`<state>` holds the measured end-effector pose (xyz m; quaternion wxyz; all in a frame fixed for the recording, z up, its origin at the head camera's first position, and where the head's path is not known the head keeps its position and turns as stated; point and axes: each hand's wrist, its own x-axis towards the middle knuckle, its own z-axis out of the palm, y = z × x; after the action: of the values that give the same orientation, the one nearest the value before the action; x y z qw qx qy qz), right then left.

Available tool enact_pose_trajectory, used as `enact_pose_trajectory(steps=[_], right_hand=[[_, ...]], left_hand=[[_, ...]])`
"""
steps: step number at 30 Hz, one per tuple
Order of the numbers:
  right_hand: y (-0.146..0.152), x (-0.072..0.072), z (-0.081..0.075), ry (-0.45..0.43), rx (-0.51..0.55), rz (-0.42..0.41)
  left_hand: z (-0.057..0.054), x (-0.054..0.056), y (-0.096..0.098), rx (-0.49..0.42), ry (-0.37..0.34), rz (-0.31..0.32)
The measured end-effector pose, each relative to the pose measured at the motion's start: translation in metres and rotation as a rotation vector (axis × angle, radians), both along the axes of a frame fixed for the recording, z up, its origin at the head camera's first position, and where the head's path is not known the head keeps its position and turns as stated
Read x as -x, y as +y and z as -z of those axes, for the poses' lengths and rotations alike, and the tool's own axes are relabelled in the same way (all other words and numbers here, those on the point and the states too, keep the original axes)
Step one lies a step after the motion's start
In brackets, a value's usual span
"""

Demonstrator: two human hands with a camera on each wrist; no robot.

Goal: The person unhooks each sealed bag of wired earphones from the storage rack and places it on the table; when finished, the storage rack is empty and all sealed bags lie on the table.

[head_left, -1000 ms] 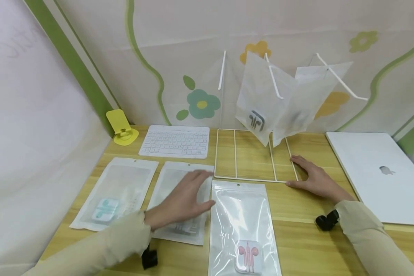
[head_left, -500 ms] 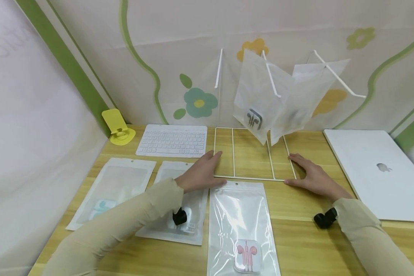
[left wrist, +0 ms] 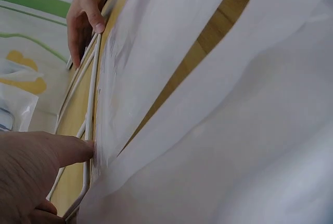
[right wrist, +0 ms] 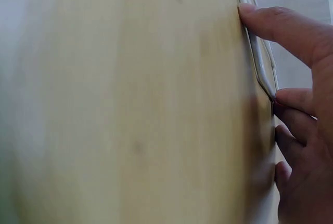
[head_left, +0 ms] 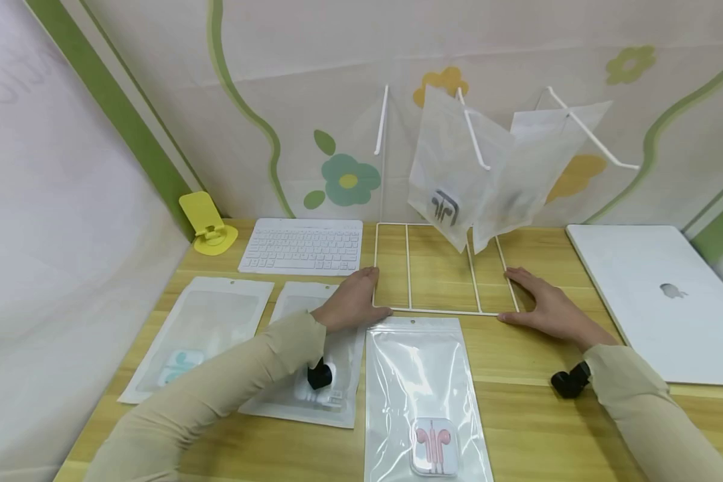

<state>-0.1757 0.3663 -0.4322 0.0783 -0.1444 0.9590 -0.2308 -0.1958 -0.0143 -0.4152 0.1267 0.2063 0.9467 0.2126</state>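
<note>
A white wire display rack (head_left: 446,311) stands on the table, its base flat and its hooks rising at the back. My left hand (head_left: 349,301) holds the base's front left corner, thumb on the front bar in the left wrist view. At the front right corner my right hand (head_left: 545,308) grips the frame, thumb (right wrist: 255,16) on the wire. From two hooks hang white pouches, one (head_left: 452,161) with dark earphones showing, the other (head_left: 536,167) turned sideways. Just before the base lies a clear pouch (head_left: 416,368) with pink earphones (head_left: 434,447) in a case.
Two more pouches lie left, one (head_left: 201,321) with teal earphones, the other (head_left: 298,395) partly under my left forearm. Behind them are a white keyboard (head_left: 304,246) and yellow phone stand (head_left: 207,224). A silver laptop (head_left: 657,301) lies right. A patterned cloth (head_left: 313,60) backs the table.
My left hand has moved right and forward from over the middle pouch to the rack's left front corner, and its fingers have closed in. My right hand has stayed at the right corner.
</note>
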Motion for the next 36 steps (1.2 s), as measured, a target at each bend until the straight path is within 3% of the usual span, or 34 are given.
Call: enact_pose_trajectory(steps=[6, 10, 13, 15, 18, 21, 24, 28, 36], right_hand=[[0.0, 0.002, -0.007, -0.01, -0.013, -0.004], [0.003, 0.005, -0.025, 0.041, 0.069, 0.108], [0.0, 0.007, -0.044, 0.123, 0.231, 0.208], [-0.009, 0.009, -0.055, 0.193, 0.396, 0.222], [-0.033, 0.006, -0.069, 0.29, 0.624, 0.155], [-0.061, 0.006, -0.08, 0.393, 0.75, 0.051], [-0.085, 0.011, -0.087, 0.497, 0.765, 0.015], [-0.104, 0.023, -0.09, 0.615, 0.732, 0.048], [-0.122, 0.043, -0.089, 0.76, 0.557, 0.063]], left_hand=[[0.004, 0.002, -0.001, -0.002, 0.031, -0.001], [0.006, 0.002, -0.002, -0.026, 0.043, -0.002], [0.009, 0.003, -0.003, -0.038, 0.049, -0.007], [0.011, 0.002, -0.004, -0.042, 0.057, -0.012], [0.013, 0.001, -0.006, -0.049, 0.067, -0.018], [0.014, 0.001, -0.007, -0.053, 0.078, -0.018], [0.012, 0.003, -0.006, -0.049, 0.081, -0.019], [0.011, 0.004, -0.003, -0.046, 0.062, -0.016], [0.007, 0.003, -0.001, -0.05, 0.04, -0.023]])
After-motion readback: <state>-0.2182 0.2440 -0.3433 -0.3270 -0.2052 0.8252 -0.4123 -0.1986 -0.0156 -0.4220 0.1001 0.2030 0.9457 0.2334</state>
